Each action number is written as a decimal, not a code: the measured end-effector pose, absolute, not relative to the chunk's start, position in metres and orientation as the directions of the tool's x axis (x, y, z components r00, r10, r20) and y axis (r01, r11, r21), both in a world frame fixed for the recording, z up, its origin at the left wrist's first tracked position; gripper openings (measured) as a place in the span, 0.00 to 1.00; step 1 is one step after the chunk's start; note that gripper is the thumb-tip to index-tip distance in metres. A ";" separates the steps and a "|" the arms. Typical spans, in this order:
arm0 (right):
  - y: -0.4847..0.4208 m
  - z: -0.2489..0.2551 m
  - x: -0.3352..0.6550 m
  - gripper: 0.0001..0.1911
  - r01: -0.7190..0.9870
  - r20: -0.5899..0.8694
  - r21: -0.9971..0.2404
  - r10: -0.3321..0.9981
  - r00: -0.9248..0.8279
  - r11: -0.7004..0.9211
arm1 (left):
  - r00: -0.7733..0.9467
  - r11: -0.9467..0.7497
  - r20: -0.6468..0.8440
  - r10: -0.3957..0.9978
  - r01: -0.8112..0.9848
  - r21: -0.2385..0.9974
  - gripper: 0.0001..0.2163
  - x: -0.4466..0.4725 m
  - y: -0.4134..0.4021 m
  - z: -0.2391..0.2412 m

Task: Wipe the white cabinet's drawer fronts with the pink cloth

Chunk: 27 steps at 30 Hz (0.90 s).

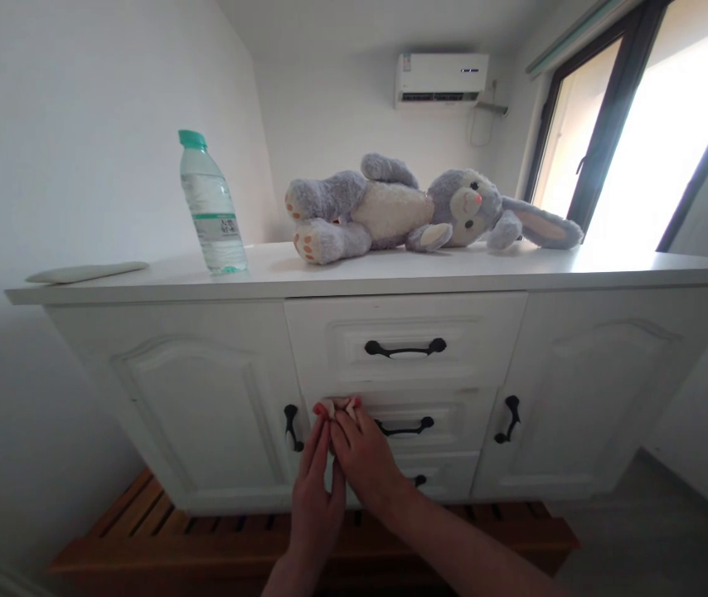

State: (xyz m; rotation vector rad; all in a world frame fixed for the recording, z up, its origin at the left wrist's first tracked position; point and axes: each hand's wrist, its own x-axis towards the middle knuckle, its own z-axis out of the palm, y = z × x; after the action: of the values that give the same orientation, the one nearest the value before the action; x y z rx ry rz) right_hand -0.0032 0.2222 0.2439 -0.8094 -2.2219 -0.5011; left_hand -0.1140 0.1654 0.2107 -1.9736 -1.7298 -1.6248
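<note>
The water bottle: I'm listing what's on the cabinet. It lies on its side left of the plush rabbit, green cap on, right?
Not quite. In the head view the water bottle stands upright, not on its side. It is left of the plush rabbit, on the cabinet top, green cap on.

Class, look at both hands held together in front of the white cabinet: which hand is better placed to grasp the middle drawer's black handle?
Probably the right hand: it lies beside the middle drawer handle, while the left hand sits farther left, nearer the door handle.

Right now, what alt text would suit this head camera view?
Two hands, left and right, press fingertips together against a white cabinet's middle drawer. On top sit a water bottle and a grey toy rabbit lying down.
</note>
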 end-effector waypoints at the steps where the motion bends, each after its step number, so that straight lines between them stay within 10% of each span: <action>1: 0.223 0.242 0.004 0.19 0.666 0.718 0.128 0.394 -0.573 0.735 | -0.166 -0.356 0.681 0.713 0.751 0.556 0.27 -0.110 0.168 0.205; 16: 0.226 0.233 0.181 0.26 0.835 0.667 0.034 0.610 -0.428 0.549 | 0.397 -0.572 0.422 0.815 0.669 0.475 0.28 0.038 0.211 0.267; 27: 0.228 0.111 0.175 0.27 0.845 0.759 0.203 0.466 -0.455 0.494 | 0.454 -0.500 0.224 0.863 0.696 0.516 0.33 0.027 0.197 0.159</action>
State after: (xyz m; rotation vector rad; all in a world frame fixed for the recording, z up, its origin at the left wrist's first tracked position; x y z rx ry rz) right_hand 0.1753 0.2283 0.1114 -1.0734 -2.1010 -0.7676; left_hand 0.0270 0.1973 0.1586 -2.9653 -1.6621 -0.8317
